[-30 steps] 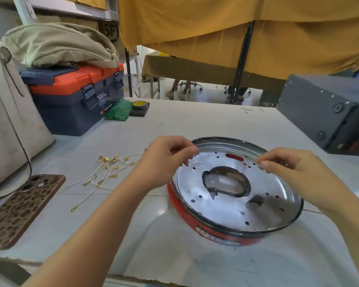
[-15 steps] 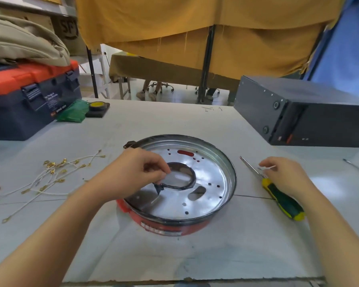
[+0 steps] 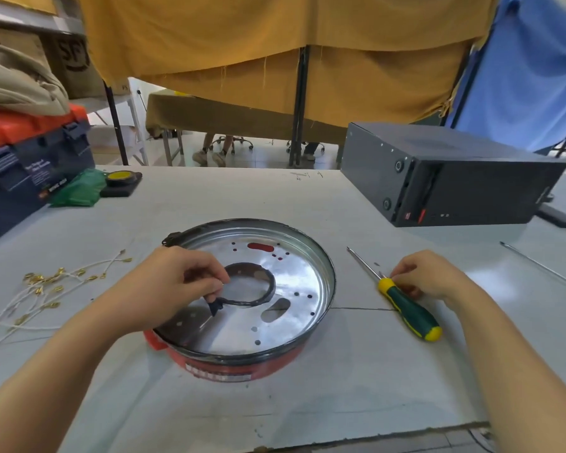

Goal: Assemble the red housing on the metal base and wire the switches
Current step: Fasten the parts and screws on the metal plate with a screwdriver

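A round metal base (image 3: 285, 322) with several holes sits inside the red housing (image 3: 242, 366) at the middle of the table. My left hand (image 3: 174, 286) rests on the base's left part, its fingers curled at the edge of the dark ring around the centre hole (image 3: 252, 286). My right hand (image 3: 428, 277) lies to the right of the base, fingertips pinching the shaft of a green and yellow screwdriver (image 3: 406, 308) where it meets the handle. White wires with gold terminals (image 3: 46, 289) lie to the left.
A dark blue and orange toolbox (image 3: 30, 165) stands at the back left, with a green cloth (image 3: 76, 191) and a yellow tape roll (image 3: 120, 179) beside it. A dark grey metal box (image 3: 438, 178) sits at the back right. Another thin tool (image 3: 543, 269) lies far right.
My right hand left the base's rim, moved right to the table and took hold of the screwdriver. My left hand shifted from the rim to the centre ring. The view turned right.
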Demonstrator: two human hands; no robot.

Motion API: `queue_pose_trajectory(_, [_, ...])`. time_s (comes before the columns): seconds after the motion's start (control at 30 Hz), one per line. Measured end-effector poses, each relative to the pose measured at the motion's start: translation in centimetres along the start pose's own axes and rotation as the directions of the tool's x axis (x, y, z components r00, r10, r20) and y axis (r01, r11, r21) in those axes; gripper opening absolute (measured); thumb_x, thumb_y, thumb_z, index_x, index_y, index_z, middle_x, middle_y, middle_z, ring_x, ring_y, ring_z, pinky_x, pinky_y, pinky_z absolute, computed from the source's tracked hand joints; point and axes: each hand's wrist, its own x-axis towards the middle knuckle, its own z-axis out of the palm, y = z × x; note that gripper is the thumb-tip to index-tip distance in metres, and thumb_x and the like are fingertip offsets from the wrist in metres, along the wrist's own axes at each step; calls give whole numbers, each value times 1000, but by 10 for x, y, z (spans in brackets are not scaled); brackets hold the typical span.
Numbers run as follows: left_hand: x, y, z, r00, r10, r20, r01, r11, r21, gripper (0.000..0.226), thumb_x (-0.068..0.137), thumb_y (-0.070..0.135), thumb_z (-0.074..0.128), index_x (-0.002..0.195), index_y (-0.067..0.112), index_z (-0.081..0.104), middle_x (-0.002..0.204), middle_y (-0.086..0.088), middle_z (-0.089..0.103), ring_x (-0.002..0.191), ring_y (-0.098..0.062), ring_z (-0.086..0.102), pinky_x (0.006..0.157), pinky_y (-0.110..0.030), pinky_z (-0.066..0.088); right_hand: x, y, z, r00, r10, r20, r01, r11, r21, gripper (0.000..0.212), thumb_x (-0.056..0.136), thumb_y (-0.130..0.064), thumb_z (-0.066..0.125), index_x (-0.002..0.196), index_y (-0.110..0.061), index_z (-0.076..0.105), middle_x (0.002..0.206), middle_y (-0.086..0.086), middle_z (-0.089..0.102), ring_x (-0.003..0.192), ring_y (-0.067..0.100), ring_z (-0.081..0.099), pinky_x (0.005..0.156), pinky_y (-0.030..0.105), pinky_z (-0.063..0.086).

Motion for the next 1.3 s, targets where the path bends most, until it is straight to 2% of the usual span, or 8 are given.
queue_pose_trajectory(0.3, [1,-1,-2,1000,21,-22,-20,999,50,18,87,21,63,80,36,70,76,16,71,74,3,63,71,-17,50,1,-12,7,1000,-20,22,23,986,-167,18,85,-23,66,70,-14,63,73,3,60,71,17,53,63,26,41])
queue_pose_trajectory(0.43, [1,-1,-2,999,27,-28,-26,998,53,18,87,23,63,80,38,70,77,17,71,76,4,62,69,-12,48,-8,-22,6,987,-128,-92,123,990,-66,22,91,-17,57,69,-13,60,70,1,67,66,13,58,60,27,44])
queue_pose_trajectory(0.53, [1,-1,-4,1000,11,-22,-10,1000,28,18,87,22,63,82,37,71,77,15,71,75,-4,64,76,-27,54,-21,-41,5,937,-276,-212,300,950,87,12,94,-19,53,83,-15,53,69,2,68,62,13,65,58,26,47])
queue_pose_trajectory(0.73, [0,-3,-12,1000,-14,27,14,1000,-9,18,85,20,65,84,35,74,77,16,71,76,-11,66,77,-34,55,-50,-89,16,856,-511,-83,430,612,664,25,97,-15,47,84,-25,65,64,-1,60,46,11,50,47,21,44])
queue_pose_trajectory(0.87, [-2,-4,-17,997,9,72,-6,999,-40,20,86,13,63,85,32,72,74,13,72,74,-4,67,70,-18,53,-59,-117,30,727,-680,90,176,311,934,28,93,-12,47,92,-18,74,71,3,64,55,10,58,52,18,50])
queue_pose_trajectory(1.0, [-4,-7,-24,990,6,143,-1,999,-35,20,86,10,61,84,28,70,75,10,73,73,-2,68,69,-12,50,-61,-136,47,616,-772,156,-117,107,987,31,83,-3,48,101,-7,73,79,6,71,71,13,69,61,18,55])
queue_pose_trajectory(1.07, [-6,-9,-28,980,6,197,0,999,-32,16,86,14,62,85,27,71,76,9,73,75,-4,68,72,-15,52,-61,-143,54,594,-787,166,-72,154,985,27,82,-5,52,98,-9,74,79,6,71,72,14,70,63,20,55])
queue_pose_trajectory(1.3, [-6,-8,-40,929,19,368,-31,999,27,11,83,19,69,81,30,71,78,12,71,73,-4,66,71,-18,52,-67,-153,77,524,-721,453,223,630,744,38,83,-40,52,92,-8,70,75,11,69,71,21,66,69,27,56])
